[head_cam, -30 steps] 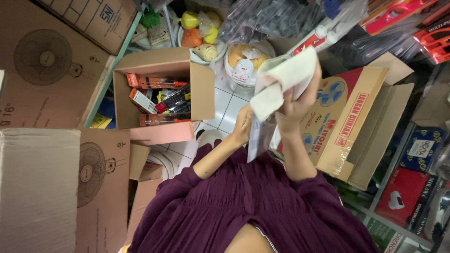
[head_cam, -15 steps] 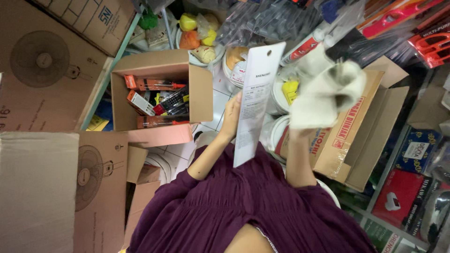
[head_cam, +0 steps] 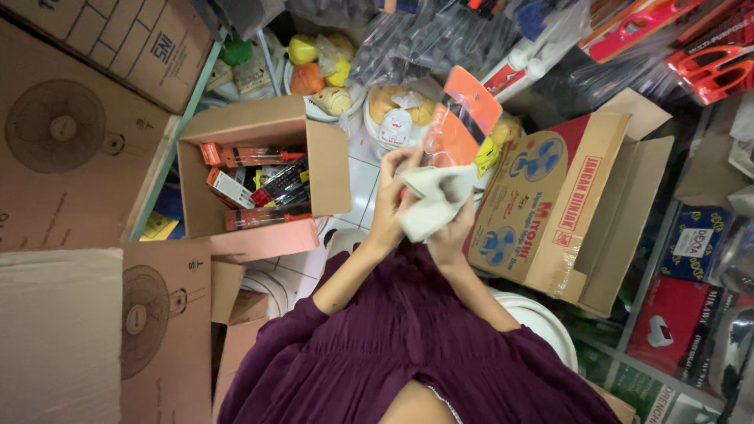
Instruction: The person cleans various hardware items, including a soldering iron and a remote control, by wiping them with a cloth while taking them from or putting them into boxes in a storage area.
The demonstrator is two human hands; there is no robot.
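Note:
My left hand (head_cam: pixel 390 196) holds an orange blister-card package (head_cam: pixel 458 118) upright in front of me, its orange face toward the camera. My right hand (head_cam: pixel 449 232) presses a crumpled white cloth (head_cam: pixel 433 200) against the lower part of that package. Both hands meet above the white tiled floor (head_cam: pixel 363 177). To their left stands an open cardboard box (head_cam: pixel 326 157) with several orange-and-black packaged items (head_cam: pixel 259 184) inside. My purple sleeves and dress fill the bottom of the view.
An open fan carton (head_cam: pixel 565 204) lies to the right. Large fan cartons (head_cam: pixel 71 133) stack on the left. Plastic tubs and bagged goods (head_cam: pixel 330 71) crowd the far side. Shelved boxes (head_cam: pixel 675 314) and red packaged tools (head_cam: pixel 707 63) are at the right.
The package has been turned from its white printed back to its orange front. My right hand swung the cloth down from the right onto the package. The hands came together, lower.

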